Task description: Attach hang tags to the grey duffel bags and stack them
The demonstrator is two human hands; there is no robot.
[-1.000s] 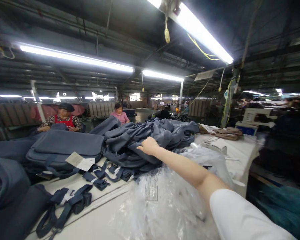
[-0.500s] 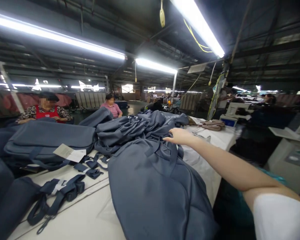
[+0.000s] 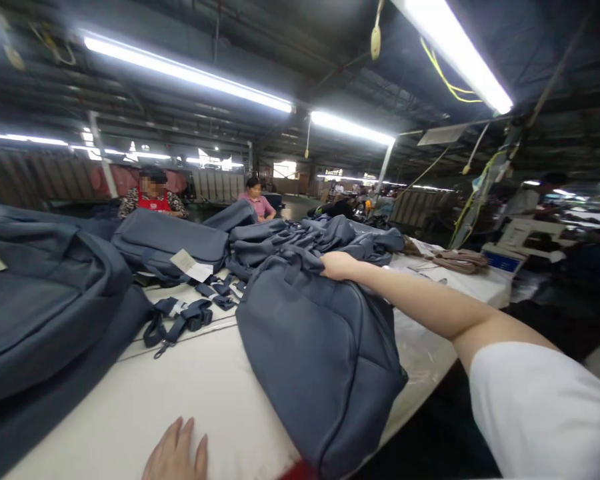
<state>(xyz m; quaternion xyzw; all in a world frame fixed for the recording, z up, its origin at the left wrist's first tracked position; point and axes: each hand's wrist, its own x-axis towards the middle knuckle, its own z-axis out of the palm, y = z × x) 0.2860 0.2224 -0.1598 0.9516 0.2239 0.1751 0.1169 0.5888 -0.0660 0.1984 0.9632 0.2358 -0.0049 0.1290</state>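
A slate-blue fabric bag lies slanted over the right part of the white table, its near end at the table edge. My right hand, arm stretched out, has its fingers closed on the bag's far end; the fingertips are hidden behind the cloth. Low in the view, my left hand is over the white tabletop, fingers spread and holding nothing. Behind the bag is a heap of matching blue bags. To its left lie dark blue straps with a metal hook.
A large blue bag fills the left side. Another bag with a pale tag lies farther back. Folded brown cloth is at the far right. Two people sit beyond the table; a sewing machine stands at right.
My right hand has closed on the bag's far end, whose top is now bunched and raised. My left hand has come into view. The camera has turned left.
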